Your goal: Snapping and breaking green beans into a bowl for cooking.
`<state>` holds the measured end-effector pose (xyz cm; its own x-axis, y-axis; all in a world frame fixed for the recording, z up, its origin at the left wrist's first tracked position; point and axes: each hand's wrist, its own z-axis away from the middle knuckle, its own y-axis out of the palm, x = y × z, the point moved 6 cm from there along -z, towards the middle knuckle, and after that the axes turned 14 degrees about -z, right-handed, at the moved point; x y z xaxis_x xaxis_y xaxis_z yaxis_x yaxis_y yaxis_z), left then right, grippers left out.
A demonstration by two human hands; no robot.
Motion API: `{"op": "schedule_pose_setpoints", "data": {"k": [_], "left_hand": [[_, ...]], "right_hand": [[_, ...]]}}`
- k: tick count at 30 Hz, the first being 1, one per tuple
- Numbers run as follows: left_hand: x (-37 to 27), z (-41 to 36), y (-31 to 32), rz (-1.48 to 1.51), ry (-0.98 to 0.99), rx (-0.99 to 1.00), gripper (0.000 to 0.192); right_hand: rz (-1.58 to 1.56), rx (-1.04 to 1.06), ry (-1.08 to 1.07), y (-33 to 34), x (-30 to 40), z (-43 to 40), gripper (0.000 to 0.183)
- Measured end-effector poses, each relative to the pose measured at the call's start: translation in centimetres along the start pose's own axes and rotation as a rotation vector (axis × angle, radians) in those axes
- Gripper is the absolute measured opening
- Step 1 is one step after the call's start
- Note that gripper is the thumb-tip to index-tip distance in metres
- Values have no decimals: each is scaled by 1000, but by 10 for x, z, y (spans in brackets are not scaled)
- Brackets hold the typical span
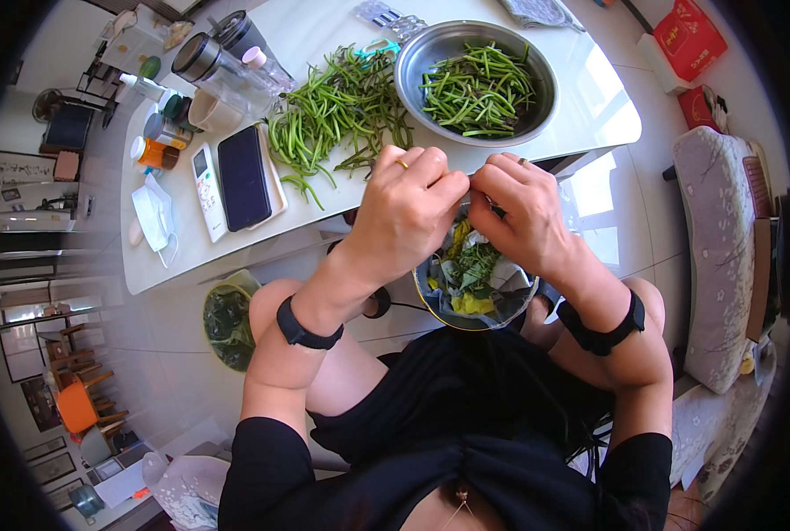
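My left hand (411, 206) and my right hand (517, 209) meet fingertip to fingertip just below a steel bowl (409, 99). Their fingers are curled and pinched; whatever lies between them is too small or hidden to make out. Cut green stems (481, 93) lie in the bowl. Left of it, a loose heap of long green stems (328, 106) is spread on the white table (328, 199). Beneath my hands stands a lined waste bin (478, 325) with leafy scraps (478, 269), paper and yellow pieces inside.
A smartphone (243, 179), a white remote control (209, 192) and a face mask (154, 209) lie at the table's left. Behind them stand bottles and a clear tumbler (225, 70). A second bin (229, 325) is beside my left knee. A patterned sofa (717, 259) stands at right.
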<state>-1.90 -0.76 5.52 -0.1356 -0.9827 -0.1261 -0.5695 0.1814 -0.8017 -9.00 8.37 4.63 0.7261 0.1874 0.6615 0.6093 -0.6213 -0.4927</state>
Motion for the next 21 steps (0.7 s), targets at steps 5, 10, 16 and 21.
{"op": "schedule_pose_setpoints", "data": {"k": [5, 10, 16, 21], "left_hand": [[-3, 1, 3, 129, -121, -91, 15], [-3, 2, 2, 182, -179, -160, 15], [-5, 4, 4, 247, -276, -158, 13], [10, 5, 16, 579, -459, -245, 4]], "right_hand": [[-134, -156, 106, -2, -2, 3, 10], [-253, -259, 215, -7, -4, 5, 7], [-475, -337, 331, -5, -11, 13, 9], [-702, -463, 389, 1, -16, 16, 10]]}}
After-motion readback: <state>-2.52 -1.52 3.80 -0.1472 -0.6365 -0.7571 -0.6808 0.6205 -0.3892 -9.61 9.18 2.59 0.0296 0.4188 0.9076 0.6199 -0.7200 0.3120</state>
